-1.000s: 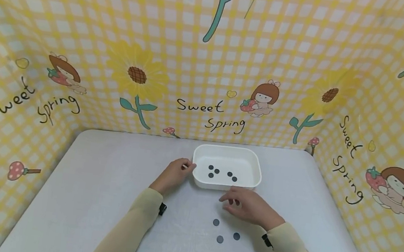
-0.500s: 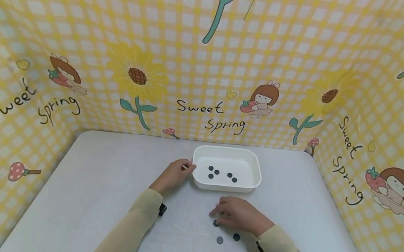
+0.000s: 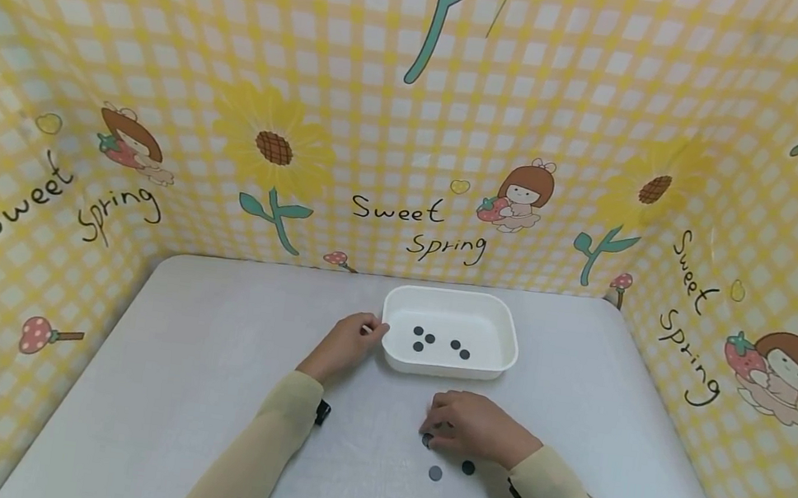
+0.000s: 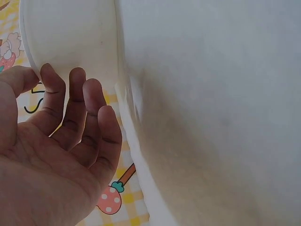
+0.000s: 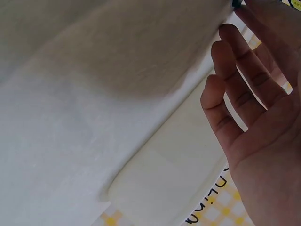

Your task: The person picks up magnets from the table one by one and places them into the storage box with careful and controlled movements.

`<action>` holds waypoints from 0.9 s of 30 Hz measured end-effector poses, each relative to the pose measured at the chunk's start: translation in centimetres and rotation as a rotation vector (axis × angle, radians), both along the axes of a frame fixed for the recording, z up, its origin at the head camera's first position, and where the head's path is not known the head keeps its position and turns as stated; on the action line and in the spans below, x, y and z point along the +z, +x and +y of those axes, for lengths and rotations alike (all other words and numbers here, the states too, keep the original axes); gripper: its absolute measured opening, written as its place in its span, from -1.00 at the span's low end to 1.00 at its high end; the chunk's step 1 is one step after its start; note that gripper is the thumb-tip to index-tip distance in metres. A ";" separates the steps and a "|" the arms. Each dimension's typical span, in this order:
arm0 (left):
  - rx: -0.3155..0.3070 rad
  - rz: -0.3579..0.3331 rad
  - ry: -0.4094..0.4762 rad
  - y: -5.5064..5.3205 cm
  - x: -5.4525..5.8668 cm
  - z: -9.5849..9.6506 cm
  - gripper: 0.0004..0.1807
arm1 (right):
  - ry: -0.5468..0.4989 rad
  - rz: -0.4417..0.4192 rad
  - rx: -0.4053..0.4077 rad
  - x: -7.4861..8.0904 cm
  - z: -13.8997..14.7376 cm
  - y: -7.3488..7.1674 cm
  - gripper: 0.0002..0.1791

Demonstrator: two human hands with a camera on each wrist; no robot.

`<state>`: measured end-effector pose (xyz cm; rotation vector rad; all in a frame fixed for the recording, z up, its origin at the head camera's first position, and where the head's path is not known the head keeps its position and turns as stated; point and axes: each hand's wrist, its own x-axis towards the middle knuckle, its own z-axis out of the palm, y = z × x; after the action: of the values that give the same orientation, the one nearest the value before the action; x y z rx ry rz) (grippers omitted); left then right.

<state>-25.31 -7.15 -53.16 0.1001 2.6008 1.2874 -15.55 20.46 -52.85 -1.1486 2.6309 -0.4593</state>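
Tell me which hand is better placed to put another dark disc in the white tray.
Likely the right hand: it is at a dark disc outside the white tray, while the left hand holds the tray's rim.

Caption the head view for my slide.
Left hand holds a tray with five dark discs; right hand pinches another disc, two more discs nearby.

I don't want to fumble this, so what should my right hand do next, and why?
Probably lift the disc at the fingertips of your right hand into the tray: five discs lie there, and your left hand holds its edge.
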 end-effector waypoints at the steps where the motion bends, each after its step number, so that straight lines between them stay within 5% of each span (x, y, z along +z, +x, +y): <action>1: -0.002 0.001 0.003 0.0 0.0 0.0 -0.69 | 0.003 0.001 0.001 0.0 0.0 0.0 -0.79; 27: -0.027 0.021 0.014 0.0 0.2 -0.2 -0.69 | 0.007 0.025 -0.009 0.3 -0.1 0.0 -0.80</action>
<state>-25.34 -7.32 -52.96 0.1517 2.5987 1.3020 -15.51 20.39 -52.59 -1.1483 2.6580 -0.4399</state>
